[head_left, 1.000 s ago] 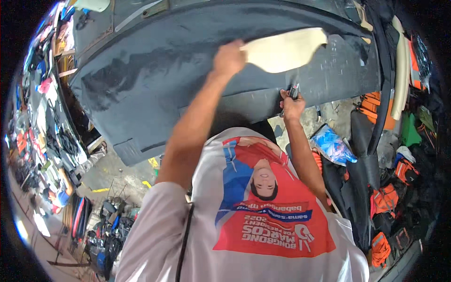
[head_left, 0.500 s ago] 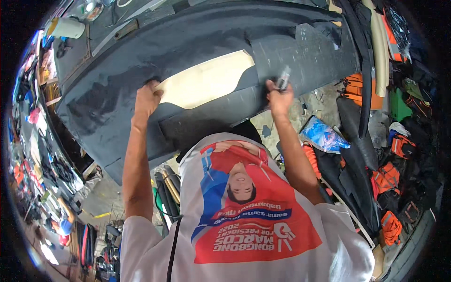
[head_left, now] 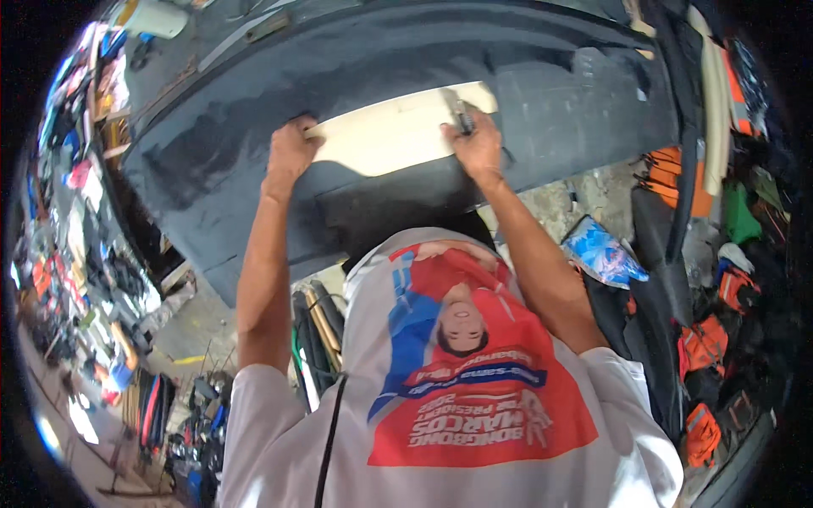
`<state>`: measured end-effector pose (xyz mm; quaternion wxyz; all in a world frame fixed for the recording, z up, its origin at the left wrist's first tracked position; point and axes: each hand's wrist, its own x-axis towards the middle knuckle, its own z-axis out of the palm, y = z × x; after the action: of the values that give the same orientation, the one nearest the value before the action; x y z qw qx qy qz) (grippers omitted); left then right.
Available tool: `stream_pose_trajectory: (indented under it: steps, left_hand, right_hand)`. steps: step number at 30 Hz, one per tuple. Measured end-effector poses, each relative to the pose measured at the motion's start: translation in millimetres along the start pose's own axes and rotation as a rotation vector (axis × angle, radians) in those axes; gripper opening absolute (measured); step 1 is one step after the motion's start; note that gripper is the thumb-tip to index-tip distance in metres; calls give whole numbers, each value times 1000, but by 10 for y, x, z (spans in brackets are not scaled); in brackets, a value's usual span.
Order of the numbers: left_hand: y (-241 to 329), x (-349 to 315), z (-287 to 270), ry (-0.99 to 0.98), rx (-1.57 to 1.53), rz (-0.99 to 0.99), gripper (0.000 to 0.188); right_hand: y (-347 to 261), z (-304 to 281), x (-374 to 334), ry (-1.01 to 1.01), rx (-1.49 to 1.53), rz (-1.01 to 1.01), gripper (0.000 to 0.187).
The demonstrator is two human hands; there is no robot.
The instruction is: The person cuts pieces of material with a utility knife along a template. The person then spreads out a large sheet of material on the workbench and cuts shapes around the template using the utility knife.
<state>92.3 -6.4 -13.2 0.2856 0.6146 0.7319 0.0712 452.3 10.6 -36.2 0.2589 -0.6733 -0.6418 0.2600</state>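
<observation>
A long cream-coloured panel (head_left: pixel 394 131) with a curved lower edge lies on black sheet material (head_left: pixel 224 190) spread over the work surface. My left hand (head_left: pixel 293 157) is closed on the panel's left tip, fingers pinching its edge. My right hand (head_left: pixel 476 146) is closed round a small silver-and-black hand tool (head_left: pixel 462 118). Motion smears the tool, so I cannot make out its exact kind. It is over the right part of the panel, and I cannot tell whether it touches.
A white cylindrical container (head_left: pixel 157 17) stands at the far left. To the right are cream rolls (head_left: pixel 714 118), a blue patterned piece (head_left: pixel 603 252) and several orange items (head_left: pixel 703 345). Rolled materials (head_left: pixel 320 317) stand close by my left side. Clutter lines the left (head_left: pixel 93 254).
My right hand has moved left with the tool, from beside the panel to over its right end. My left hand still grips the left tip. The whole view has shifted slightly.
</observation>
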Motion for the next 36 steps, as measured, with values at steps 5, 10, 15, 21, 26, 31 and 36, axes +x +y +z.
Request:
stream_pose_trajectory:
  steps: [5, 10, 15, 21, 26, 31, 36]
  left_hand:
    - [-57, -15, 10, 74, 79, 68, 31]
    - [-63, -23, -53, 24, -17, -80, 30]
    - [-59, 43, -81, 7, 47, -82, 29]
    - [-130, 98, -76, 17, -26, -105, 29]
    - [-167, 85, -77, 14, -30, -114, 29]
    - [-173, 26, -87, 64, -80, -135, 27]
    - [-156, -20, -66, 120, -111, -127, 25]
  right_hand:
    - [-9, 0, 8, -95, 19, 79, 64]
    - [-21, -2, 37, -122, 27, 81, 66]
    - [-43, 7, 35, -88, -34, 9, 64]
    - [-94, 6, 23, -131, -59, 59, 67]
    - [-119, 1, 34, -142, -92, 37, 68]
    - [-106, 17, 53, -159, -134, 32, 69]
    - [-141, 5, 48, -152, -141, 19, 71]
